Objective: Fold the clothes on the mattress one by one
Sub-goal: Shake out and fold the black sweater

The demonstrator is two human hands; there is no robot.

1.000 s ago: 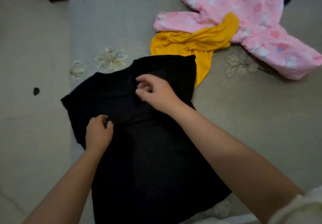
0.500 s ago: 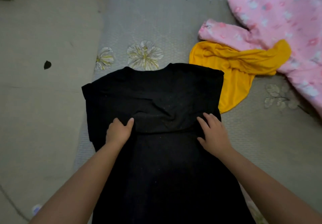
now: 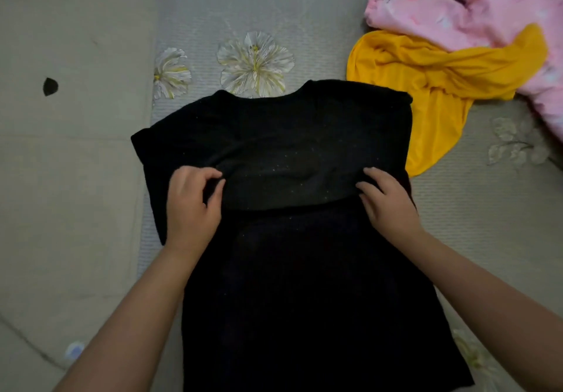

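Single head view, looking steeply down, close over mattress.

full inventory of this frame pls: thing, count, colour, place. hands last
black shirt: 1, black, centre of the mattress, neckline away from the person
yellow garment: 1, yellow, crumpled, right of the shirt's far corner, partly over the pink garment
pink garment: 1, pink with pale print, top right
mattress: 1, grey with white-yellow flower print, under all the clothes
floor: 1, beige, left of the mattress
dark spot: 1, black, on the floor at left; cannot tell what it is
left hand: 1, pinches a fold on the shirt's left side
right hand: 1, grips the shirt's right side
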